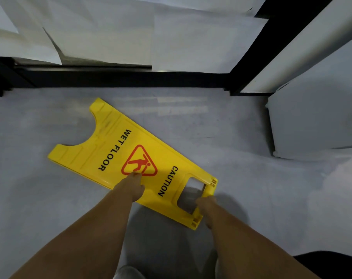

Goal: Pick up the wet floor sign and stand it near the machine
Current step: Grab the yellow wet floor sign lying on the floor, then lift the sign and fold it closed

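you are looking down at the wet floor sign [130,158] lying flat and folded on the grey floor [241,168], straight ahead of both your arms. its long axis is running on a diagonal, from the notched feet at the far left down to the handle cut-out [191,195] at the near right, so the handle end is the end closest to you. your right hand [208,208] is sitting at that handle end, its fingers seeming to be curling around the bar beside the cut-out, though the blur is keeping you from telling whether the grip is fully closed. your left hand [133,187] is resting on the near long edge by the red warning triangle, fingers laid over the face and not visibly clamping anything. the right hand is the nearer one to the handle, so the lift is probably going to pivot on it while the feet swing down. the white machine [316,117] is standing well apart to the right, past the handle end. no container is showing anywhere here.
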`<control>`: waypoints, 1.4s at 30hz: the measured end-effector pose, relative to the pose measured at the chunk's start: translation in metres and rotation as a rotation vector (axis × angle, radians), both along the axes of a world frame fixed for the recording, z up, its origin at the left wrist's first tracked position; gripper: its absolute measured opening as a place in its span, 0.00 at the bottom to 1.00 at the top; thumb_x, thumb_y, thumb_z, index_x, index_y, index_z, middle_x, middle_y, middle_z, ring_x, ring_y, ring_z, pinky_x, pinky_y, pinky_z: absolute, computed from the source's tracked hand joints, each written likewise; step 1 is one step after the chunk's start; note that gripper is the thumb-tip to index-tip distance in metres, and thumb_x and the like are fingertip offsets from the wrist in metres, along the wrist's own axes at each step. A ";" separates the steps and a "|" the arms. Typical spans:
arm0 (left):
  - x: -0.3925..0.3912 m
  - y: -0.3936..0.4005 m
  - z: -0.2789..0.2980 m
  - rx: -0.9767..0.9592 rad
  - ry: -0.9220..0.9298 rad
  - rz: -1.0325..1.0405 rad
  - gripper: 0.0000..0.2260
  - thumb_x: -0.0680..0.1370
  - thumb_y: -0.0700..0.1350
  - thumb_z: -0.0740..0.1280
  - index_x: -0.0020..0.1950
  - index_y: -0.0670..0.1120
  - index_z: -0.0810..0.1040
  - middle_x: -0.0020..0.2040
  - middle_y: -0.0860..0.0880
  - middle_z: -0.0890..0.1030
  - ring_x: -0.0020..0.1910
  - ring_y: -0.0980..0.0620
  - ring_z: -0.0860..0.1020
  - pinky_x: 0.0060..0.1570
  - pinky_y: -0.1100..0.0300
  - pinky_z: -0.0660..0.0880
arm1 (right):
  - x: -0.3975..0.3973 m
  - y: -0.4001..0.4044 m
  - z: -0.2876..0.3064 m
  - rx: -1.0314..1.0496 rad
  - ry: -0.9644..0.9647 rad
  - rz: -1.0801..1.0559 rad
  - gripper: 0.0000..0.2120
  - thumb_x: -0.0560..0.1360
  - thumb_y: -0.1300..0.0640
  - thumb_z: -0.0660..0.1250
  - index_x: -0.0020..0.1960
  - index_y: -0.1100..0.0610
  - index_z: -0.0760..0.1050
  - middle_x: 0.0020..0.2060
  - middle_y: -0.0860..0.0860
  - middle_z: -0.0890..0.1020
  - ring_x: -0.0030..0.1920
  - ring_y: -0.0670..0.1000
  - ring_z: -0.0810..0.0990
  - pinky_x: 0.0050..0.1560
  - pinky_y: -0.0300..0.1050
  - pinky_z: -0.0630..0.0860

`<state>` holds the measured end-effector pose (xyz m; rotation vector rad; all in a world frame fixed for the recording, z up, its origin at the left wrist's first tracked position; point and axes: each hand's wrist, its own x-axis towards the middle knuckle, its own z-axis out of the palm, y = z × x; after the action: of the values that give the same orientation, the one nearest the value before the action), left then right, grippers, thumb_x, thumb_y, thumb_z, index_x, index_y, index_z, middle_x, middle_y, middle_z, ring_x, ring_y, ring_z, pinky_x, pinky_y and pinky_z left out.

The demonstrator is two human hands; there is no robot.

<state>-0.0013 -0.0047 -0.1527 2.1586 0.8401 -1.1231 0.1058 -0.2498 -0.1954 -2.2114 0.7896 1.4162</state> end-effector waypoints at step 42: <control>0.149 0.089 0.313 -0.036 -1.067 0.665 0.23 0.75 0.54 0.67 0.64 0.46 0.65 0.52 0.42 0.74 0.52 0.41 0.77 0.51 0.40 0.78 | 0.151 0.118 0.387 0.937 -0.651 0.359 0.10 0.78 0.59 0.66 0.59 0.52 0.73 0.52 0.54 0.81 0.55 0.57 0.81 0.54 0.58 0.79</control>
<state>0.1478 0.0848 0.1608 1.8120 0.8536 0.3464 0.2564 -0.1322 0.1920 -1.8480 -0.4435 0.8037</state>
